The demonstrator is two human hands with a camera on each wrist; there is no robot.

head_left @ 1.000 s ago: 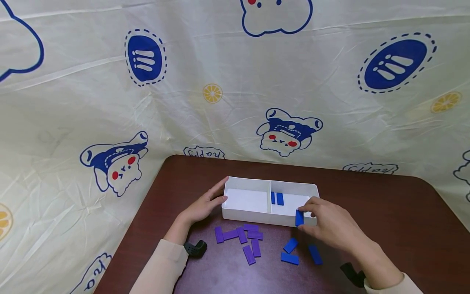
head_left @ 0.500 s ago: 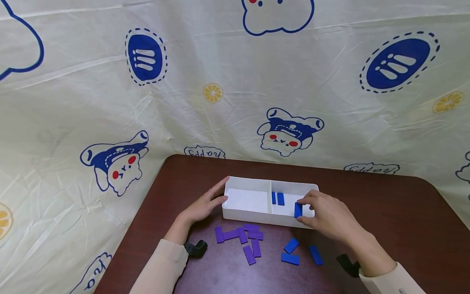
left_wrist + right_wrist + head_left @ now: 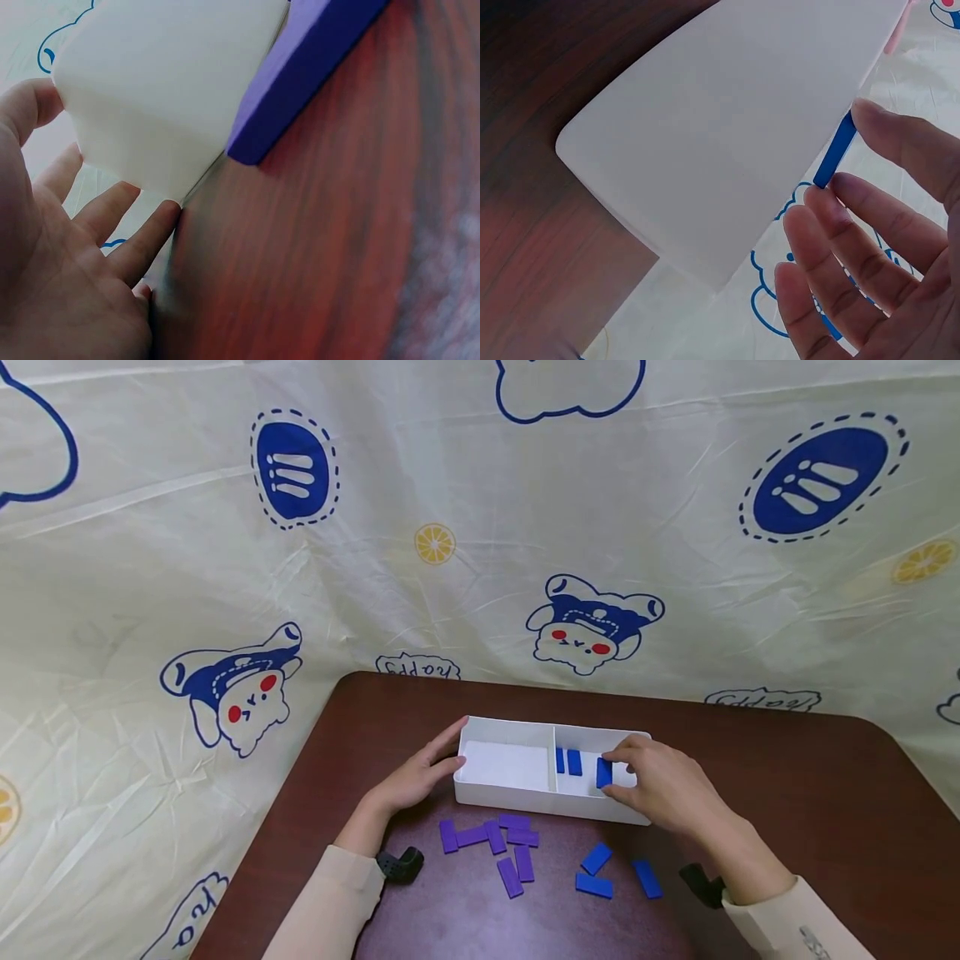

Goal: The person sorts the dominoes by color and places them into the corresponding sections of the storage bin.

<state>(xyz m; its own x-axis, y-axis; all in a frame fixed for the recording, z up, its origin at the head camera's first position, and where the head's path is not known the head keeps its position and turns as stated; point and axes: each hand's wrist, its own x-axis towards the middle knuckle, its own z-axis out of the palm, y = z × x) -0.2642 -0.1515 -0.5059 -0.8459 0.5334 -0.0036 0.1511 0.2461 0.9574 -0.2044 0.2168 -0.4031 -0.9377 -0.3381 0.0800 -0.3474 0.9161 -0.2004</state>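
Note:
A white box [image 3: 506, 794] with a divider stands on the table. My right hand [image 3: 671, 783] pinches a blue block [image 3: 603, 772] between thumb and fingers at the right compartment. In the right wrist view, the same block [image 3: 835, 151] shows partly above the box's rim. Two other blue blocks [image 3: 574, 762] stand in that compartment beside the divider. My left hand [image 3: 411, 783] touches the box's left end with its fingertips; in the left wrist view the fingers [image 3: 146, 241] are spread against the box wall [image 3: 142, 135]. The left compartment shows only its bare floor.
Several purple blocks [image 3: 523, 863] lie in front of the box on the brown table [image 3: 420, 927]. Three loose blue blocks [image 3: 594, 886] lie further right. A printed curtain [image 3: 480, 627] hangs behind the table. Dark straps [image 3: 401, 865] are at both wrists.
My right hand has carried the blue block forward and slightly left, from over the box's front wall into the right compartment. My left hand stays at the box's end.

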